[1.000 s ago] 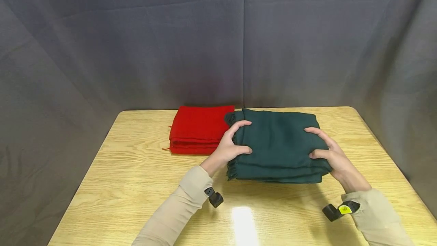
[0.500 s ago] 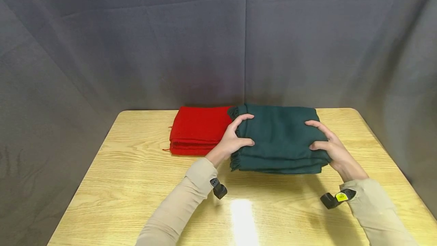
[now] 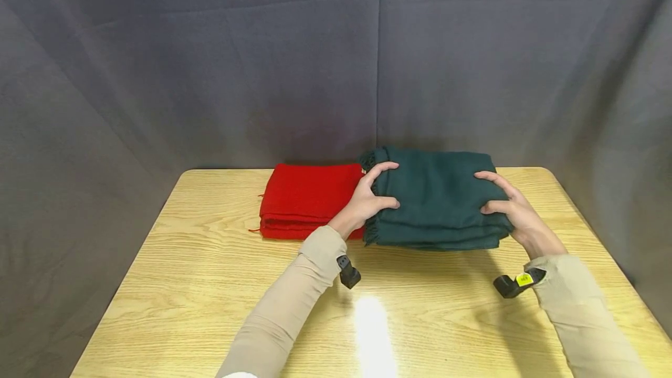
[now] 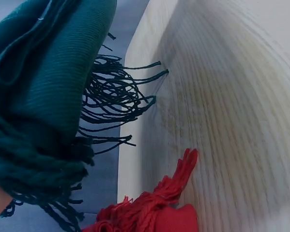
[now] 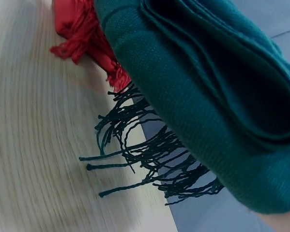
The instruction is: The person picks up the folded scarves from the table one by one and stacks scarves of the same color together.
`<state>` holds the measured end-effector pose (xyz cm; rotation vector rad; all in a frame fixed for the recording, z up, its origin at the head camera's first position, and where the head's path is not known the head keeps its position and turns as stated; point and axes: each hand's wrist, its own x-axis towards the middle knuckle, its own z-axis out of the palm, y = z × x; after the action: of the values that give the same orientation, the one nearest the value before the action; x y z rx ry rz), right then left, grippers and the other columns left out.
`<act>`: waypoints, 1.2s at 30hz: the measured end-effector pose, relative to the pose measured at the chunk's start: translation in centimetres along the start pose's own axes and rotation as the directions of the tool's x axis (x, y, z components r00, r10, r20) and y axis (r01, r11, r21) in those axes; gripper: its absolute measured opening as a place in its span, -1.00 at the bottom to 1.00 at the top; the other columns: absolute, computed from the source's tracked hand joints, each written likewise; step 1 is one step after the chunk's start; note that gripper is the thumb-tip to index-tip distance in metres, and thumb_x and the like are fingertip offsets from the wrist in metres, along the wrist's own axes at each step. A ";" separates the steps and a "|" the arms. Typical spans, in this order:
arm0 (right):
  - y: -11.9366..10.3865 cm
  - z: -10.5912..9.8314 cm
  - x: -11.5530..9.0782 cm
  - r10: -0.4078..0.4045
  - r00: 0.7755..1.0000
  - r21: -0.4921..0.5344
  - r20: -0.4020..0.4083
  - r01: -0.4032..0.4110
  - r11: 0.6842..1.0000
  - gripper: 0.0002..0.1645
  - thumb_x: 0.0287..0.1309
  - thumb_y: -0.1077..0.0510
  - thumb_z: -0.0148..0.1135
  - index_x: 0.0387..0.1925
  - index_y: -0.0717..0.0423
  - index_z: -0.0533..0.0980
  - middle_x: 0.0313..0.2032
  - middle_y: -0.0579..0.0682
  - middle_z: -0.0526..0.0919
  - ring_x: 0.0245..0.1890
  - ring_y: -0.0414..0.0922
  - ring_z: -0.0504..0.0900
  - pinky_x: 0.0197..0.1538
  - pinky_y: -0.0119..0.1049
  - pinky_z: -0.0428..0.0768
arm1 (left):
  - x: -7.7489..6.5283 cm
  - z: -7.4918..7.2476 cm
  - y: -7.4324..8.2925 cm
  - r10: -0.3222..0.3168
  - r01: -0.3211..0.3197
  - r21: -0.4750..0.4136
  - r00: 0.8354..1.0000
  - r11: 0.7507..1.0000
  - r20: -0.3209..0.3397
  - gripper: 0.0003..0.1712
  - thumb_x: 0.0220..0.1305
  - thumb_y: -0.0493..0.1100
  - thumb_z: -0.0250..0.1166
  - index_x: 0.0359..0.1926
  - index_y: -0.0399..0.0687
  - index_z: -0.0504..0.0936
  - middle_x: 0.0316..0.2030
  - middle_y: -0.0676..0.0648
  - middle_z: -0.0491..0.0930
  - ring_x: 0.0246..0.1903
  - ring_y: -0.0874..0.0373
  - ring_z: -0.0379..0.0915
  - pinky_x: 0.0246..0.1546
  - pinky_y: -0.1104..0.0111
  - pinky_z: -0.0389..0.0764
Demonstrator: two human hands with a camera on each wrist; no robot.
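A folded dark green scarf [image 3: 441, 191] with fringed ends is held up over the back right part of the table. My left hand [image 3: 364, 198] grips its left side, thumb and a finger on top; the other fingers are hidden by the cloth. On the opposite side my right hand [image 3: 517, 214] grips the scarf the same way. In the left wrist view, green fringe [image 4: 115, 92] hangs down from the fold. The right wrist view shows the scarf's layered fold [image 5: 183, 82] and its fringe [image 5: 149, 154] dangling above the wood. A folded red scarf [image 3: 312, 194] lies just left of it.
The wooden table [image 3: 199, 284] has its back edge against a grey curtain [image 3: 262, 74]. Red fringe [image 4: 154, 203] of the red scarf shows below the green one in the left wrist view. Black cameras [image 3: 349, 273] are strapped to both wrists.
Both hands have carried the green scarf away from me toward the back edge and slightly right. It covers less of the red scarf, which has stayed in place.
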<state>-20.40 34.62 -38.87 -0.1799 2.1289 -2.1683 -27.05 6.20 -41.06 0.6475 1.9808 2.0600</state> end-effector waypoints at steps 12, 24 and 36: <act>0.6 -1.4 1.2 0.028 1.000 0.035 -0.001 -0.028 0.999 -0.26 -0.03 0.56 -0.01 0.14 -0.13 0.37 0.09 -0.13 0.17 -0.24 -0.24 0.42 -0.29 -0.45 0.48 | 1.5 0.7 -0.8 -0.058 0.058 0.016 0.998 0.998 -0.027 -0.27 -0.08 -0.46 0.30 0.11 0.24 0.44 0.21 0.19 0.18 0.15 0.16 0.00 -0.19 0.30 0.51; 1.9 -2.4 2.4 0.070 0.997 0.243 0.021 -0.073 0.967 -0.22 -0.06 0.64 -0.09 0.13 -0.08 0.38 -0.05 -0.12 0.43 -0.24 -0.23 0.56 -0.26 -0.40 0.55 | 2.7 1.0 -2.5 -0.109 0.112 0.044 0.991 0.993 -0.074 -0.26 -0.08 -0.43 0.33 0.09 0.33 0.44 0.24 0.17 0.17 0.16 0.17 0.03 -0.08 0.28 0.44; 4.4 -2.3 3.4 0.244 0.965 0.125 -0.099 -0.232 0.965 -0.10 -0.03 0.52 0.05 0.31 -0.17 0.18 0.40 0.00 -0.26 0.06 -0.19 0.30 -0.18 -0.50 0.48 | 2.9 0.9 -4.8 -0.140 0.148 0.054 0.982 0.987 -0.126 -0.22 -0.11 -0.51 0.25 0.14 0.23 0.43 0.26 0.09 0.16 0.14 0.11 0.08 -0.31 0.33 0.50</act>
<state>-24.19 36.27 -43.22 0.2039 1.9570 -2.1934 -29.90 8.59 -45.36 0.3841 2.0998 2.0014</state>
